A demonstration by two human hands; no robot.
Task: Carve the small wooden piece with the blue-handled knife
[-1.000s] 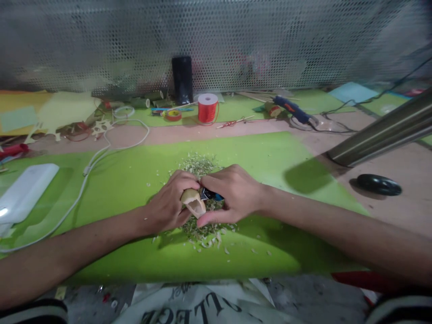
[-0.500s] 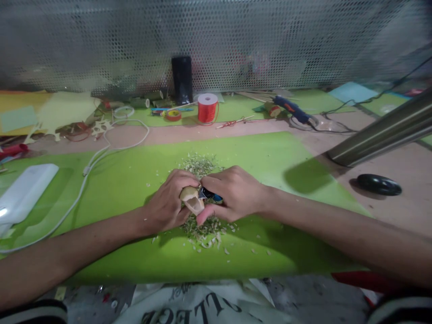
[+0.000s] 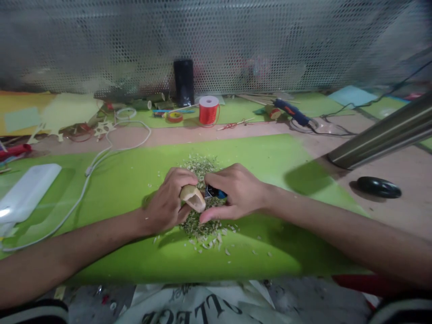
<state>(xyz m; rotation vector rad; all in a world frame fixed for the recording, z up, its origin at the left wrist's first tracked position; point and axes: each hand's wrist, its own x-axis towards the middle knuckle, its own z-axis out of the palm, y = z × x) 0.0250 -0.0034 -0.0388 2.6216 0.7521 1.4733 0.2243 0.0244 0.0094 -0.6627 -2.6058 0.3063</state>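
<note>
Held in my left hand is a short hollow piece of bamboo, its pale, slanted open end turned toward me and to the right. My right hand grips a black and blue utility knife. The short blade points left, close to the bamboo's cut edge; whether it touches I cannot tell. The thumb of that hand reaches out just below the bamboo's tip. Green and pale shavings lie heaped on the mat under and around both hands.
Under the work lies a green mat. A white power bank with a cable is at left. Behind stand a red thread spool and a blue glue gun. A metal post and black mouse sit at right.
My right hand has drawn the knife slightly right, away from the bamboo, and its thumb has come off the bamboo's tip. My left hand stays nearly in place with the bamboo.
</note>
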